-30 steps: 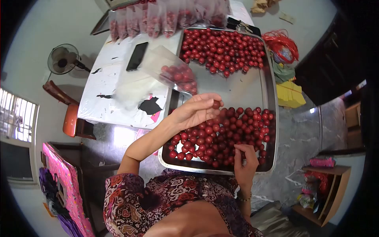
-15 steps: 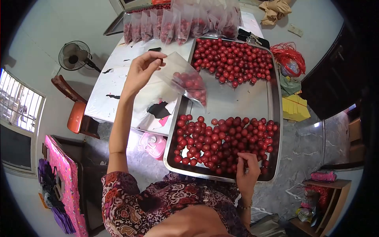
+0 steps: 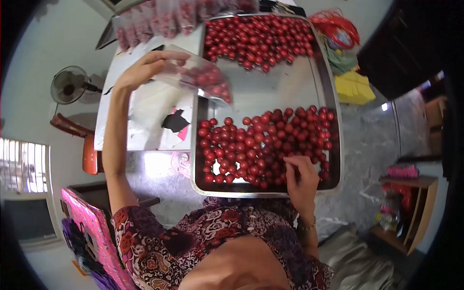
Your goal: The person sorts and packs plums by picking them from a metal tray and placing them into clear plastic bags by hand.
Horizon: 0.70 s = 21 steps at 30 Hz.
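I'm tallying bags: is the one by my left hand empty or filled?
Partly filled: red fruit shows through the bag at its far end, while the end by your left hand looks bare.

Dark purple top (image 3: 212,229), red-and-pale floral print, short sleeves (image 3: 140,241); right-wrist bracelet (image 3: 308,226).

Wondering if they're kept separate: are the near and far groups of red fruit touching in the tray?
Apart. The head view shows a bare band of the tray between the near group and the far group.
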Each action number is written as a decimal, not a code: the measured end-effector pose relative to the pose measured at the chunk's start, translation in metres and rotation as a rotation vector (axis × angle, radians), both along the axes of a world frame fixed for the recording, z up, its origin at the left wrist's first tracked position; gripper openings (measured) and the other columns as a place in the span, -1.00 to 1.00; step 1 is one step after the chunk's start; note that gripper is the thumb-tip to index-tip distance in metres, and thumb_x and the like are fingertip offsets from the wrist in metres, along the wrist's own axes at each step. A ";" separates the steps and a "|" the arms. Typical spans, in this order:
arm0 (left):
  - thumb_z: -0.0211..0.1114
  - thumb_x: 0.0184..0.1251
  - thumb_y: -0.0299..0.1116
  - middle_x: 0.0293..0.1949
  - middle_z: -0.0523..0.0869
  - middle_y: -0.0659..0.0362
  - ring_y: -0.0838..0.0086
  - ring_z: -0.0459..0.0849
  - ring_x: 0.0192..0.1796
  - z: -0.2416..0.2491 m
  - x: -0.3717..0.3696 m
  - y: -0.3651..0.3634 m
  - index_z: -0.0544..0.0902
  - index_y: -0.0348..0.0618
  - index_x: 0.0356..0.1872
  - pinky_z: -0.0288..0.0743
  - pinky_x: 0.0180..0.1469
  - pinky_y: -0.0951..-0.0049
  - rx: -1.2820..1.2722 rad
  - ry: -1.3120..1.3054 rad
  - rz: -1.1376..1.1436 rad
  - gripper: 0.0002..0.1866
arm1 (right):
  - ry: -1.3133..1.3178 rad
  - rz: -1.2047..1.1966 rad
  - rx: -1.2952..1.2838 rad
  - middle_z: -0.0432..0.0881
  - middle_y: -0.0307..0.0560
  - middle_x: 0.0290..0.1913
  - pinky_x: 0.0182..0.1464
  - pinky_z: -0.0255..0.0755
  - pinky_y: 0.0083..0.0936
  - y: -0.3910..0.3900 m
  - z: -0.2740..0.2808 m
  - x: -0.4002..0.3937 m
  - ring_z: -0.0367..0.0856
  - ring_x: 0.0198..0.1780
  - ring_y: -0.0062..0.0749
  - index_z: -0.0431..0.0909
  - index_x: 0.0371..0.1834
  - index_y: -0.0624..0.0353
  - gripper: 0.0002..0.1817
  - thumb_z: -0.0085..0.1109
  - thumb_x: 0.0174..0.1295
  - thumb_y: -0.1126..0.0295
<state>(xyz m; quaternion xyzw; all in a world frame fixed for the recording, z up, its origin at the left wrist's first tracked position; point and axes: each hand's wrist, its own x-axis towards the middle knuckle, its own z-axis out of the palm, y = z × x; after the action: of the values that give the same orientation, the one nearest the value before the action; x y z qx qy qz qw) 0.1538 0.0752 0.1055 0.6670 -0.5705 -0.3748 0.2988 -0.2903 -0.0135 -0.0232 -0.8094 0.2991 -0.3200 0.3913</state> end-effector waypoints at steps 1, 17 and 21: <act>-0.01 0.38 -0.31 0.05 0.59 0.17 0.50 0.54 0.12 0.001 0.002 -0.003 0.54 -0.29 0.27 0.37 0.24 0.49 0.005 -0.008 -0.040 -0.51 | -0.005 0.012 0.012 0.62 -0.01 -0.18 -0.10 0.50 -0.35 0.000 0.000 0.000 0.64 -0.15 -0.11 0.64 -0.11 0.18 -0.79 0.20 0.20 0.62; -0.10 0.36 -0.57 0.01 0.72 0.12 0.47 0.65 0.08 0.007 -0.009 0.006 0.59 -0.32 0.17 0.40 0.26 0.46 -0.025 -0.169 0.198 -0.57 | -0.038 0.024 0.006 0.63 -0.05 -0.18 -0.13 0.50 -0.37 -0.002 -0.005 0.000 0.64 -0.19 -0.14 0.64 -0.12 0.17 -0.80 0.23 0.20 0.59; 0.04 0.40 -0.55 -0.13 0.73 0.15 0.52 0.65 -0.06 0.022 -0.061 0.025 0.65 -0.29 0.06 0.48 0.09 0.49 -0.254 -0.543 0.430 -0.70 | -0.037 0.029 -0.020 0.63 -0.04 -0.17 -0.12 0.50 -0.37 -0.002 -0.006 0.001 0.64 -0.17 -0.14 0.63 -0.11 0.17 -0.79 0.23 0.19 0.60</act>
<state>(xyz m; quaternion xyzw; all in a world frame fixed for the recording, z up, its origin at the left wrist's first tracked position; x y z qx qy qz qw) 0.0932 0.1000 0.1278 0.8044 -0.5177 -0.0387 0.2888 -0.2894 -0.0156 -0.0287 -0.8115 0.2766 -0.3321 0.3932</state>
